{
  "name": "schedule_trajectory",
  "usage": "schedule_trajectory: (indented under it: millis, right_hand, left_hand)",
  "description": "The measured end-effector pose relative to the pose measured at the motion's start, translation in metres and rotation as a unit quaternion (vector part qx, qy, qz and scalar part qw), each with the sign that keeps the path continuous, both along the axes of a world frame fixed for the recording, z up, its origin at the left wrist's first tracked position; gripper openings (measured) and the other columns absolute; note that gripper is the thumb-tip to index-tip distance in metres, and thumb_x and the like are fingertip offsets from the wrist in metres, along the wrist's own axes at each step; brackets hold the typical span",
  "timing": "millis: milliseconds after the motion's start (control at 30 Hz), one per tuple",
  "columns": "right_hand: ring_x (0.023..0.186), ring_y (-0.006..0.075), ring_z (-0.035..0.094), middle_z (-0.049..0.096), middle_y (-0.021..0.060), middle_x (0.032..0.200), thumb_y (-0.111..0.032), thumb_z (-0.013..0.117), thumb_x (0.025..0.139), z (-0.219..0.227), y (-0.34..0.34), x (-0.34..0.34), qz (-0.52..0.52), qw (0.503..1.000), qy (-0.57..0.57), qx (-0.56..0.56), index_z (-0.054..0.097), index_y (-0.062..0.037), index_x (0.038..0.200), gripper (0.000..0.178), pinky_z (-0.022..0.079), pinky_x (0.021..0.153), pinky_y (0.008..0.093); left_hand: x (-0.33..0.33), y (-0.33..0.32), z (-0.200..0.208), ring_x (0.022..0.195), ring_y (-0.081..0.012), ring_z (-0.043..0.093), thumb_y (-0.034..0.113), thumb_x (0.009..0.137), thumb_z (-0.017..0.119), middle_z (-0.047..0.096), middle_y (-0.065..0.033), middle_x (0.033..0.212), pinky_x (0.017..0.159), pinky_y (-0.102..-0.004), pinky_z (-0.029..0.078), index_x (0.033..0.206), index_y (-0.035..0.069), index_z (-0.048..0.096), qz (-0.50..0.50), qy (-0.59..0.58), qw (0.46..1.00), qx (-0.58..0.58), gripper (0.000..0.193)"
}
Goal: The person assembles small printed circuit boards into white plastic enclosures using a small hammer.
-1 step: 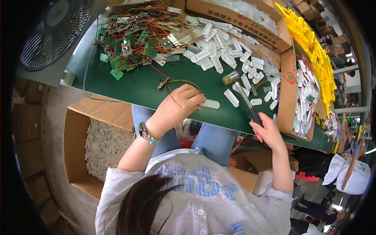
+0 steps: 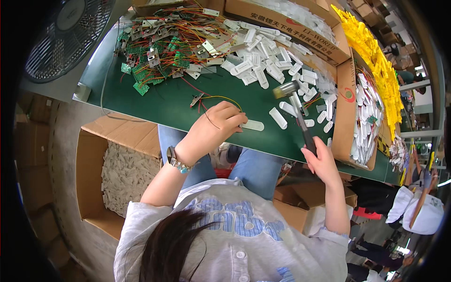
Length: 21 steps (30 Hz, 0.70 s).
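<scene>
Nothing has visibly shifted since the earlier frame: both your hands sit where they were. Your left hand point(image 2: 213, 131) is curled, fingers closed down on one end of a white casing point(image 2: 253, 125) that lies flat on the green table point(image 2: 159, 105), near its front edge. A thin yellow and red wire point(image 2: 225, 98) loops out from under the same fingers. Your right hand point(image 2: 322, 162) is wrapped tight round the lower handle of a hammer point(image 2: 296, 105); its head points away from you, just beside the loose casings point(image 2: 278, 117). Whether the head rests on the table or hangs above it cannot be told.

The main risk, judged from here, is to your left fingertips. They lie on the casing itself, so a blow landing short or off-line would catch them. The wire is a second worry: if it lies across the casing when the head lands, it could be pinched or cut. A glancing hit on the free end could also flip the casing off the front edge, toward your lap or the open box point(image 2: 91, 155) below on your left. The pile point(image 2: 268, 66) of white casings and the tangle of green boards point(image 2: 159, 51) crowd the far side, so a wide backswing could scatter them.
</scene>
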State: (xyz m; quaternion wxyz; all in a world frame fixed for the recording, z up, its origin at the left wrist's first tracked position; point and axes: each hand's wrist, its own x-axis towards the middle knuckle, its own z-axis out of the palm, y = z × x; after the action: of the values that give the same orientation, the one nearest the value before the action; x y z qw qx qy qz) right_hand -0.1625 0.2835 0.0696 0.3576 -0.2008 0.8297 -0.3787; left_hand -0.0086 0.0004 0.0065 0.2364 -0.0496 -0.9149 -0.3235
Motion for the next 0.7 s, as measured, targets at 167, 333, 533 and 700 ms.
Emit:
schedule_trajectory:
  millis: [167, 333, 533, 700]
  right_hand:
    - [0.063, 0.0328, 0.065, 0.063, 0.0146, 0.072, -0.012, 0.063, 0.096, -0.018, 0.025, 0.042, 0.053, 0.96, 0.276, -0.008, 0.053, -0.0006, 0.108, 0.019, 0.05, 0.061, 0.037]
    - [0.066, 0.0377, 0.066, 0.065, 0.0201, 0.076, -0.009, 0.063, 0.095, 0.003, 0.028, 0.065, -0.026, 0.95, 0.31, -0.022, 0.054, 0.0005, 0.109, 0.019, 0.05, 0.059, 0.0373]
    - [0.07, 0.0383, 0.067, 0.067, 0.0191, 0.08, -0.01, 0.065, 0.092, -0.022, 0.028, 0.061, 0.107, 0.897, 0.419, 0.093, 0.056, -0.001, 0.11, 0.022, 0.052, 0.06, 0.0452]
    - [0.066, 0.0367, 0.068, 0.067, 0.0184, 0.079, -0.007, 0.062, 0.094, -0.012, 0.02, 0.071, -0.084, 0.928, 0.357, -0.062, 0.055, 0.0018, 0.11, 0.019, 0.051, 0.058, 0.0396]
  left_hand:
    - [0.0, 0.001, 0.0, 0.101, -0.0286, 0.061, 0.013, 0.077, 0.075, 0.066, -0.0068, 0.101, 0.087, -0.0393, 0.052, 0.097, 0.006, 0.065, -0.005, 0.005, 1.0, 0.006, 0.024]
    - [0.001, 0.0, 0.0, 0.101, -0.0282, 0.061, 0.013, 0.077, 0.075, 0.066, -0.0068, 0.101, 0.088, -0.0391, 0.052, 0.097, 0.006, 0.064, -0.009, -0.005, 1.0, -0.004, 0.024]
    - [0.002, -0.002, -0.002, 0.101, -0.0291, 0.061, 0.012, 0.076, 0.077, 0.066, -0.0077, 0.1, 0.087, -0.0395, 0.052, 0.1, 0.005, 0.063, -0.012, 0.004, 1.0, 0.006, 0.029]
    - [0.004, 0.002, -0.002, 0.105, -0.0324, 0.061, 0.013, 0.075, 0.079, 0.067, -0.0103, 0.105, 0.087, -0.0405, 0.052, 0.107, 0.001, 0.057, 0.014, -0.036, 0.998, 0.057, 0.04]
